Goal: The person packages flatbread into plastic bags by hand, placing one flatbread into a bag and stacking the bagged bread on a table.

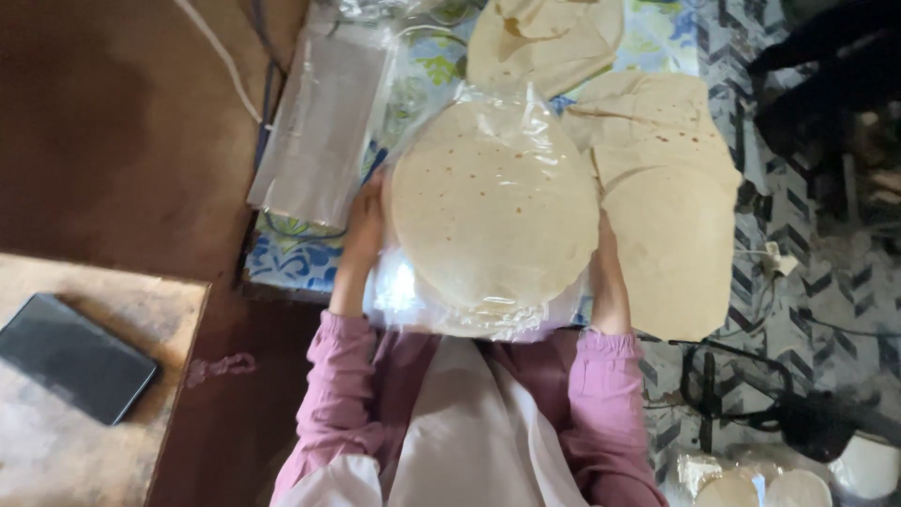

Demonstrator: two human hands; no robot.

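Flatbreads (495, 202), a round stack in a clear bag (488, 314), sat between the hands, the left hand (364, 230) gripping its left edge and the right hand (605, 268) its right edge, both equally near, above loose flatbreads (671, 235) to the right.

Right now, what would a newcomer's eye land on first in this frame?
The stack of round flatbreads in a clear plastic bag at the centre, gripped at its sides by the left hand and right hand. Then more loose flatbreads spread to the right on the patterned cloth, and a dark flat tablet on the wooden table at lower left.
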